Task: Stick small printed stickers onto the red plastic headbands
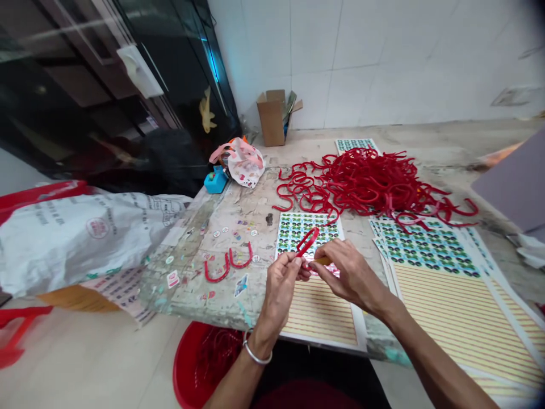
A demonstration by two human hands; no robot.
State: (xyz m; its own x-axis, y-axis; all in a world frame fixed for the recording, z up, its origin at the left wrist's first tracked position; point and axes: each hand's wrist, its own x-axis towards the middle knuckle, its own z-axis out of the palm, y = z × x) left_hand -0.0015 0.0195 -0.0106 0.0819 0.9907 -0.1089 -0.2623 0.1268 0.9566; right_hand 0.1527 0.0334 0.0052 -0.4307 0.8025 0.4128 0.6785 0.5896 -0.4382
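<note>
My left hand pinches a red U-shaped band between thumb and fingers, its curve pointing up and away. Close beside it, my right hand has thumb and fingers pressed together near the band's lower end. A small yellow-brown piece shows in that hand; its kind I cannot tell. Both hands are over a sticker sheet with green-and-blue prints at its far part and yellow stripes where stickers are gone. Two more red bands, one and another, lie on the table to the left.
A tangled heap of red bands covers the table's back right. More sticker sheets lie at right. A cardboard box, a floral bag and a blue dispenser stand behind. Below the table's edge is a red tub.
</note>
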